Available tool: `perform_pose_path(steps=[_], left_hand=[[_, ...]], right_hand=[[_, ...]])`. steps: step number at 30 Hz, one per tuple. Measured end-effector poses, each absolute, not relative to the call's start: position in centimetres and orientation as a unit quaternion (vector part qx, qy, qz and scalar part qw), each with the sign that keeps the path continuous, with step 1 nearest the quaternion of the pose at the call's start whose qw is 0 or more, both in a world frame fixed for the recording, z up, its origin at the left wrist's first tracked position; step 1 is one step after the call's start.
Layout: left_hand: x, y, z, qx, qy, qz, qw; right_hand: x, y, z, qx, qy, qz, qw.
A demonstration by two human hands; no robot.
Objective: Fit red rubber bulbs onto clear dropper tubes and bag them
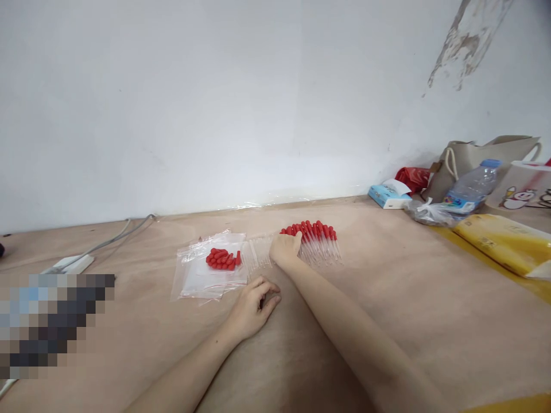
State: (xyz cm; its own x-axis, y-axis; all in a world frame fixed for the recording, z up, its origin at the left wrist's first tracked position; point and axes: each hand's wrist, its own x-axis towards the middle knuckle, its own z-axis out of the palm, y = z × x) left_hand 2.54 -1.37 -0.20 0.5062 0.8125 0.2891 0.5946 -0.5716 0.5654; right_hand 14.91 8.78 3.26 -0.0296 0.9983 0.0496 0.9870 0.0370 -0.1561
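A person's right hand (285, 249) reaches to the left end of a row of red-capped clear tubes (319, 244) on the worktop (430, 321), the step in hand apparently handling pieces there; its fingertips are hidden, so its grip cannot be told. The left hand (255, 307) rests near, thumb and fingers apart. Loose red caps (221, 259) lie on plastic bags (193, 281). A next move seemingly calls for a light touch among crowded tubes; the tissue box (388, 196) and bottle (476, 182) sit well apart, obstructing nothing.

Wall (206, 103) bright, evenly lit — soft shadow low on tabletop (408, 310); lower left pixelated — edges stretched.
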Motion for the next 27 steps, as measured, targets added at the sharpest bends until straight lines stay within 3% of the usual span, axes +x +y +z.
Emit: perform_pose_path(steps=[8,11,14,19,27], left_hand=[[2.7,-1.6,-0.2,0.849,0.411,0.279,0.179],[2.3,-1.5,-0.1,0.821,0.461,0.327,0.083],[1.2,-0.5,0.9,0.771,0.535,0.341,-0.057],[-0.4,2.7,3.2,0.709,0.628,0.253,-0.194],[0.1,6.9,3.0,0.681,0.689,0.101,-0.227]], right_hand=[[17.5,5.1,2.6,-0.684,-0.704,-0.029,0.191],[21.4,2.2,1.3,-0.548,-0.790,-0.027,0.274],[25.4,-0.2,-0.3,-0.439,-0.847,-0.021,0.297],[28.3,-1.8,-2.3,-0.422,-0.835,-0.059,0.348],[28.4,-2.0,-2.4,-0.419,-0.842,-0.064,0.333]])
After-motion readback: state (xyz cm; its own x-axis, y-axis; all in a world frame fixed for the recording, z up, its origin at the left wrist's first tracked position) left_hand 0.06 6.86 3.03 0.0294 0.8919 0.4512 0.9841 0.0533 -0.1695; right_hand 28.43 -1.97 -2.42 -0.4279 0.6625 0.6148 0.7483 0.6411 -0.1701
